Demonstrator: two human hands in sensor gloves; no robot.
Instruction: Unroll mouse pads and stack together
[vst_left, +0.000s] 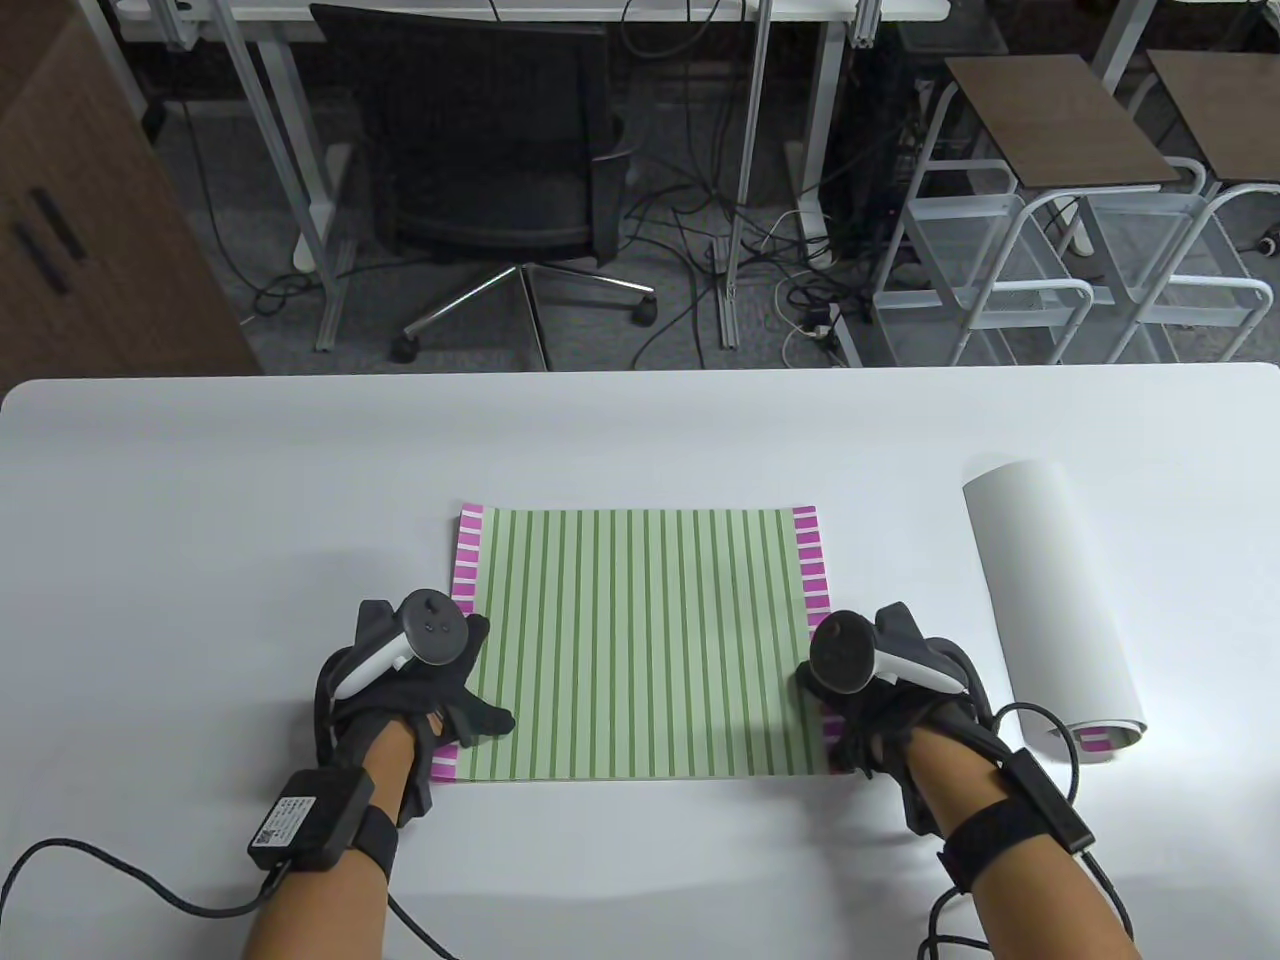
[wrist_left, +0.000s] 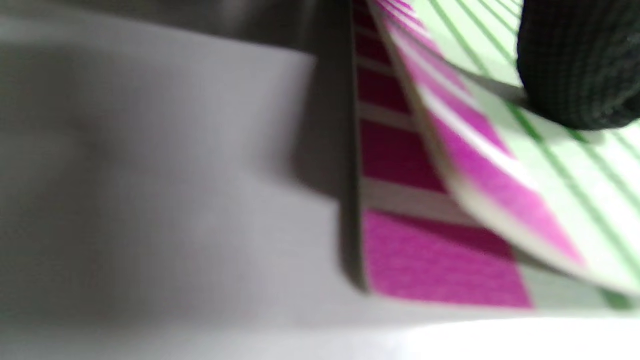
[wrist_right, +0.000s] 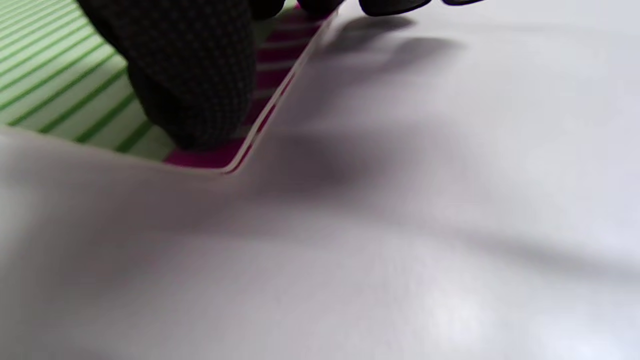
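Note:
A green-striped mouse pad (vst_left: 640, 640) with magenta side bands lies unrolled at the table's middle. In the left wrist view it (wrist_left: 550, 165) lies over a second matching pad (wrist_left: 430, 260), and its left edge is raised off that pad. My left hand (vst_left: 440, 690) holds this raised edge near the front left corner, with the thumb (wrist_left: 575, 65) on top. My right hand (vst_left: 850, 700) presses the front right corner flat with its thumb (wrist_right: 190, 75); two layers show at that corner (wrist_right: 235, 160). A rolled pad (vst_left: 1050, 600), white side out, lies to the right.
The white table (vst_left: 200, 500) has bare surface to the left of the pads and along the far edge. Beyond it are an office chair (vst_left: 480, 150), desk legs, floor cables and white stools (vst_left: 1060, 200). Cables run from both wrists.

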